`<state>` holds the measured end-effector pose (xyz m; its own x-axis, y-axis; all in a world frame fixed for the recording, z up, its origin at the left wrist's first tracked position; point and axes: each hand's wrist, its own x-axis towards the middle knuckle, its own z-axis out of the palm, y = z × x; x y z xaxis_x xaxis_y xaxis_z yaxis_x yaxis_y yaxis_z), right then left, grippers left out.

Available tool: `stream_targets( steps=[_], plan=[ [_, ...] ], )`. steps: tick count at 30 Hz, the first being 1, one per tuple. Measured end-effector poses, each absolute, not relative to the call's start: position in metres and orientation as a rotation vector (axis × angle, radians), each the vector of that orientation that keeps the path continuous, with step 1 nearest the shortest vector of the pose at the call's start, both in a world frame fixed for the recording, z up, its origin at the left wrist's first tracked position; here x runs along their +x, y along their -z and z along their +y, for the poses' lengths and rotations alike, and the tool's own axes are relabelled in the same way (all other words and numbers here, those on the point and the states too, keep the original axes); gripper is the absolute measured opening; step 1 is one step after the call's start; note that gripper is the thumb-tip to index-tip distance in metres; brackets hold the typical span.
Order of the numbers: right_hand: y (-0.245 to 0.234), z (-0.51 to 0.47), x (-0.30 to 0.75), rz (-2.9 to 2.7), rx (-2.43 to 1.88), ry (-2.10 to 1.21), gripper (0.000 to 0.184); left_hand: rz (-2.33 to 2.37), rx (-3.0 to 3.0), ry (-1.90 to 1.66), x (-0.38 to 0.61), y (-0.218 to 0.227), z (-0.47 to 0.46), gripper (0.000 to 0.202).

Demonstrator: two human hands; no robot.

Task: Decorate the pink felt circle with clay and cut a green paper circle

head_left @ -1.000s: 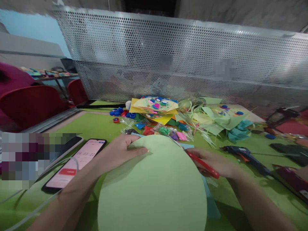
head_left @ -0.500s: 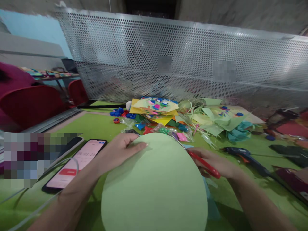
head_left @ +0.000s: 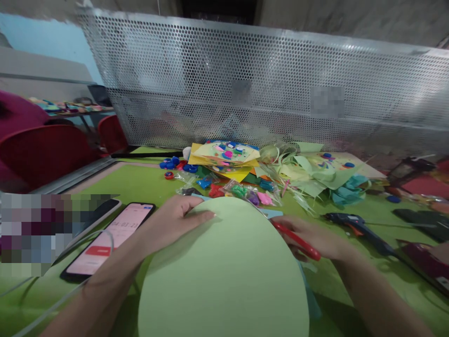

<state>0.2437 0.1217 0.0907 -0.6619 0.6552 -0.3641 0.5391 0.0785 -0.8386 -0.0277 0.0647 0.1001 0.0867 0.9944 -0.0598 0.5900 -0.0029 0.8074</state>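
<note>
The left hand (head_left: 171, 225) pinches the far left edge of a rounded pale green paper (head_left: 224, 271), near and central over the worktop (head_left: 140, 180); the right hand's (head_left: 312, 234) fingers grip red-handled scissors (head_left: 298, 241) at its right edge; a phone (head_left: 115, 234) lies left, a glue gun (head_left: 370, 234) right.

phone screen read 04:03:23

the phone (head_left: 105, 241) showed the one clear reading, the number 04:03:23, in thin grey digits across the upper part of its pink screen. lower down on that screen, a red button (head_left: 100, 251) bore pale lettering too small to make out. the white label (head_left: 353, 218) on the glue gun (head_left: 365, 232) was too small to read, as was the pale patch (head_left: 444, 282) on the dark red packet (head_left: 417, 260) at the right edge.
</note>
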Motion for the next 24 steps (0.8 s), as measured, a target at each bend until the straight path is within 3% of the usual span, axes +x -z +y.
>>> stream_targets(
  steps=[7,13,17,24],
  plan=[
    [-0.0933,0.1201,0.2455,-2.225,-1.257,-1.679,0.038,1.580,1.648,-0.721,-0.0282,-0.1008,0.0638,0.028],
    [-0.0895,0.1196,0.2455,-2.200,-1.256,-1.750,0.026,1.613,1.709,-0.638,-0.0259,-0.1019,0.0636,0.039],
    [-0.0906,0.1209,0.2445,-2.220,-1.299,-1.760,0.028,1.624,1.780,-0.621,-0.0286,-0.0982,0.0648,0.045],
    [-0.0940,0.1200,0.2447,-2.294,-1.261,-1.668,0.020,1.615,1.923,-0.609,-0.0314,-0.0948,0.0639,0.046]
  ],
)
